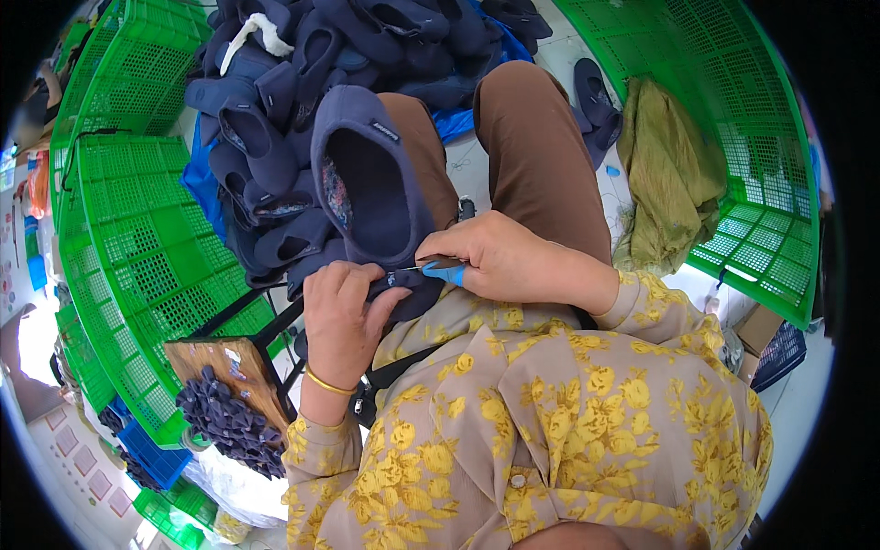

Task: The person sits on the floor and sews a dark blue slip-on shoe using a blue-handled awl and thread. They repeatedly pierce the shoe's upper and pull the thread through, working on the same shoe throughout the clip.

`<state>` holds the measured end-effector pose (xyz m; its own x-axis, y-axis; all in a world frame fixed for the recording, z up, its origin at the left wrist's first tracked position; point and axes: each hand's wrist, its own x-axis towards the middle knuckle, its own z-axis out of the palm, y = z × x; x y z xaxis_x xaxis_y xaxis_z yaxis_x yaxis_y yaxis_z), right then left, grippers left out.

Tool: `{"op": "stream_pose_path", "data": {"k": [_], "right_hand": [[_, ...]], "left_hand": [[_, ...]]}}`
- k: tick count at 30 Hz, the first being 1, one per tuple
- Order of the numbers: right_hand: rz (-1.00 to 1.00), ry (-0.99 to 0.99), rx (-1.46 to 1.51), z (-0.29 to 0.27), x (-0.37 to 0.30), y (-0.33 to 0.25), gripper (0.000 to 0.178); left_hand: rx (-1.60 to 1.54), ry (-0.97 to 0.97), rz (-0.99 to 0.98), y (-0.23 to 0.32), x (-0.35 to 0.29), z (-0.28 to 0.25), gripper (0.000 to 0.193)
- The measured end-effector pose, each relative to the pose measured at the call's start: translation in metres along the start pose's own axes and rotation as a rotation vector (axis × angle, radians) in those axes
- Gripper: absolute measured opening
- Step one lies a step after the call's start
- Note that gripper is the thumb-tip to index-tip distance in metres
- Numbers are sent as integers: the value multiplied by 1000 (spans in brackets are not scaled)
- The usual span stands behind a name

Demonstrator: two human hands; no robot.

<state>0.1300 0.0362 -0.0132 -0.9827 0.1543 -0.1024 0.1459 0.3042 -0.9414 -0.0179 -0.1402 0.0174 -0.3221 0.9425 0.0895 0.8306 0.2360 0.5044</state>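
Observation:
A navy slip-on shoe [420, 197] with a patterned lining stands over my lap, its opening facing up. Just below its near end, my left hand [344, 307] pinches a small dark navy fabric piece [392, 280] between thumb and fingers. My right hand [504, 261] grips a thin-shafted awl [438, 263], whose metal tip points left and meets the fabric piece. Blue wrapping shows at the right thumb. Whether the tip has pierced the fabric is too small to tell.
A heap of navy shoes [275, 137] lies ahead on a blue sheet, with a white cloth strip [261, 37] on top. Green plastic crates [124, 220] flank both sides. At lower left, a wooden stand [215, 357] bears many small navy pieces [225, 417]. An olive sack [669, 174] lies right.

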Motion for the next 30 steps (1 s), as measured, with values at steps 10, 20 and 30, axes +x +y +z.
{"op": "stream_pose_path", "data": {"k": [10,20,30], "right_hand": [[58,-142,-48,-16,-4,-6,37],[18,-246,-71,-23,-3,1,45],[-23,-191,-52,-13,-1,5,37]], "left_hand": [[-233,-42,-67,7,-4,10,19],[-218,-44,26,5,1,13,18],[-253,-55,28,-3,1,17,17]]}}
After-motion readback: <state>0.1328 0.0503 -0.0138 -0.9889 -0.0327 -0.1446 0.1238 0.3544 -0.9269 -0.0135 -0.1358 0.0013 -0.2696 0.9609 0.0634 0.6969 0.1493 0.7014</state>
